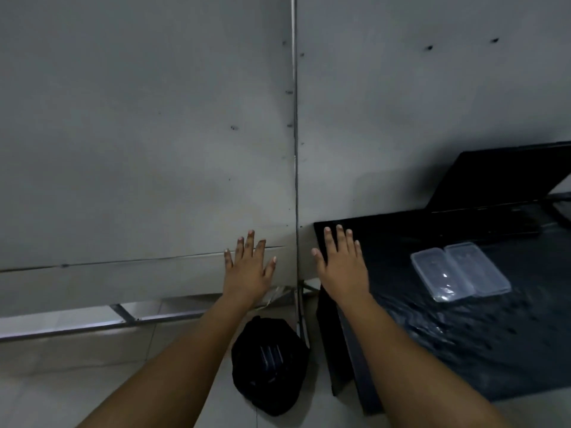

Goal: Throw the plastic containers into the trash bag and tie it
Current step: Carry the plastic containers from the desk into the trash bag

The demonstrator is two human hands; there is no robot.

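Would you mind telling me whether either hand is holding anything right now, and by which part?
Nothing is held. The left hand and right hand are both open with fingers spread, and the containers lie untouched on the table.

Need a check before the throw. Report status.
Left hand and right hand open, empty. Two plastic containers side by side on the black table. Black trash bag on floor. Path clear.

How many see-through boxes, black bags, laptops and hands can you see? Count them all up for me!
Clear plastic containers: 2 (one, the other, side by side on the black table)
Black bag on the floor: 1
Open laptop: 1
Hands: 2 (left hand, right hand, both empty)
Total: 6
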